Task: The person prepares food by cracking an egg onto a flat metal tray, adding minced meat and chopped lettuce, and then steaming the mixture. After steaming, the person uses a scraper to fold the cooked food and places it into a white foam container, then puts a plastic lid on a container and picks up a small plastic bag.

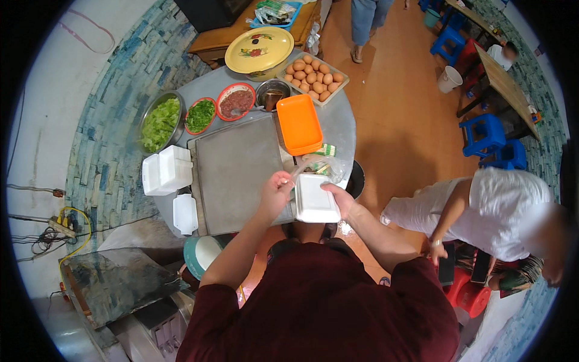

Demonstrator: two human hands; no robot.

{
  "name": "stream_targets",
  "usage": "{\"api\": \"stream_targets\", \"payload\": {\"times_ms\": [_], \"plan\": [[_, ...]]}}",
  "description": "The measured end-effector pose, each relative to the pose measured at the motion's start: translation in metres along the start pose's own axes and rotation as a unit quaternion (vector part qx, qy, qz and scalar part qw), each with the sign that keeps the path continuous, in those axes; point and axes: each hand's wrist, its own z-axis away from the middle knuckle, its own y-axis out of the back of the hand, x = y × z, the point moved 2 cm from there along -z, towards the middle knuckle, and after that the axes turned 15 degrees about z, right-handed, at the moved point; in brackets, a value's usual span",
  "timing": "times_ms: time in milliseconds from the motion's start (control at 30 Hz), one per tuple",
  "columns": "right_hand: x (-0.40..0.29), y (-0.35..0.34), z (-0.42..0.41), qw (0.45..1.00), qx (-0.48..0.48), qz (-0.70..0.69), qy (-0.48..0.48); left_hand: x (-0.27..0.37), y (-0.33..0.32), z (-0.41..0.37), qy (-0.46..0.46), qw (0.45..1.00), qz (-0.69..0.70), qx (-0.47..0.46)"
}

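A closed white takeout box is held in my right hand, with the thumb across its top edge. My left hand pinches the edge of a thin clear plastic bag just left of the box. Behind the box the bag spreads over green-and-white packets. A flat grey metal sheet covers the middle of the table to the left of my hands. Orange plastic trays are stacked beyond the box.
Along the back of the round table stand a bowl of lettuce, chopped greens, minced meat, a lidded yellow pot and brown eggs. White foam boxes sit at left. A person bends at right.
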Motion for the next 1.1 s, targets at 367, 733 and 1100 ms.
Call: {"api": "stream_targets", "payload": {"times_ms": [367, 733, 1100], "plan": [[0.032, 0.073, -0.057, 0.801, 0.535, 0.234, 0.131, 0.000, 0.025, 0.001, 0.046, 0.996, 0.063, 0.039], [0.053, 0.018, -0.071, 0.905, 0.417, -0.025, 0.084, -0.002, 0.022, 0.000, 0.161, 0.985, 0.027, -0.052], [0.053, -0.001, -0.066, 0.931, 0.349, -0.067, 0.084, -0.036, 0.046, -0.018, 0.160, 0.958, -0.225, -0.075]]}}
